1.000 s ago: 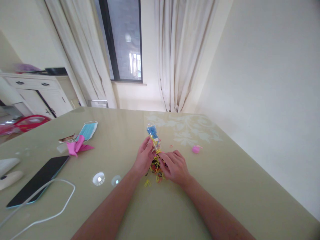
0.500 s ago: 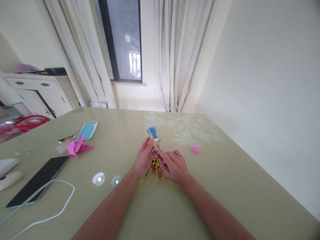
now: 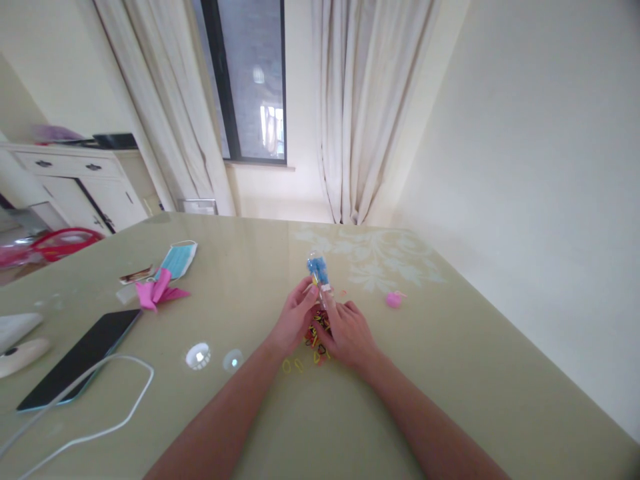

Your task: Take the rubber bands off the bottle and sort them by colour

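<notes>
A clear plastic container (image 3: 318, 265) with small blue pieces in its upper part is tilted up between my hands. My left hand (image 3: 294, 317) grips it, thumb and fingers closed around its lower part, where a bit of yellow shows. From the other side my right hand (image 3: 349, 333) closes on its lower end, index finger pressed against it and the thumb lower down. Just under the hands lies a pile of small rubber bands (image 3: 314, 337), yellow, red and black, partly hidden by my fingers. A few loose yellow bands (image 3: 299, 365) lie nearer me.
A pink lump (image 3: 393, 299) lies to the right. On the left are a pink folded-paper piece (image 3: 159, 291), a blue face mask (image 3: 177, 259), a black tablet or phone (image 3: 80, 360), a white cable (image 3: 145, 393) and a white mouse (image 3: 23, 357).
The container has shifted slightly right and turned a little. My right index finger now reaches further up along its lower end. The view has moved slightly.
</notes>
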{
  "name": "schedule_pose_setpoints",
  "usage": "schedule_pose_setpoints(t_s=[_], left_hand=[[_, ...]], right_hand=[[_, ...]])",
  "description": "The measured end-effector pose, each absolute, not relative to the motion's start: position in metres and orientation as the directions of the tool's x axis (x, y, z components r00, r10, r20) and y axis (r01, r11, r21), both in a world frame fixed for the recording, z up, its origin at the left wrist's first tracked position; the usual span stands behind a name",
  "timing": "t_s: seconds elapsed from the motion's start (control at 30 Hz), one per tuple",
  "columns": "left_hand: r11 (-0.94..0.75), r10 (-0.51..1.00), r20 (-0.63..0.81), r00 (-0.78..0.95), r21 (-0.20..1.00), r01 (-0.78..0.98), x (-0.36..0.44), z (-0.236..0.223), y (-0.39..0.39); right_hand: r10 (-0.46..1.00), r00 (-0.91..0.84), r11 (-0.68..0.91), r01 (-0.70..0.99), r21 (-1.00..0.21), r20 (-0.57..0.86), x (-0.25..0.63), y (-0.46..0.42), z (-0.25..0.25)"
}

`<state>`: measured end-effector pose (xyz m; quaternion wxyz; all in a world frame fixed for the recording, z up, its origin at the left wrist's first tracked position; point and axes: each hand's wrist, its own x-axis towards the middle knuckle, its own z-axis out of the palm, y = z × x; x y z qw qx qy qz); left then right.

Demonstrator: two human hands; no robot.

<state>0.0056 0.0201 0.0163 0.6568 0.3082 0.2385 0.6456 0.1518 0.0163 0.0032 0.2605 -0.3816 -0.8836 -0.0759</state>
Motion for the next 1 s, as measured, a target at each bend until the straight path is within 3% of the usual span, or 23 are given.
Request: schedule_pose_setpoints(t_s=[0.23,0.53,0.67,1.0], left_hand=[[-0.073,0.997,0.037,-0.065,0.636,-0.768,-0.002,0.019,0.027],[-0.064,0.998,0.033,-0.055,0.649,-0.758,-0.005,0.019,0.027],[-0.048,0.999,0.037,-0.032,0.637,-0.769,-0.003,0.019,0.026],[-0.011,0.997,0.068,0.048,0.679,-0.734,0.006,0.018,0.020]], right_hand=[[0.532,-0.613,0.759,0.652,-0.007,0.585,0.156,0.017,0.006],[0.460,-0.566,0.787,0.617,-0.018,0.684,0.158,0.015,0.008],[0.480,-0.596,0.775,0.632,0.007,0.644,0.156,0.015,0.008],[0.596,-0.582,0.727,0.684,-0.064,0.554,0.154,0.016,0.005]])
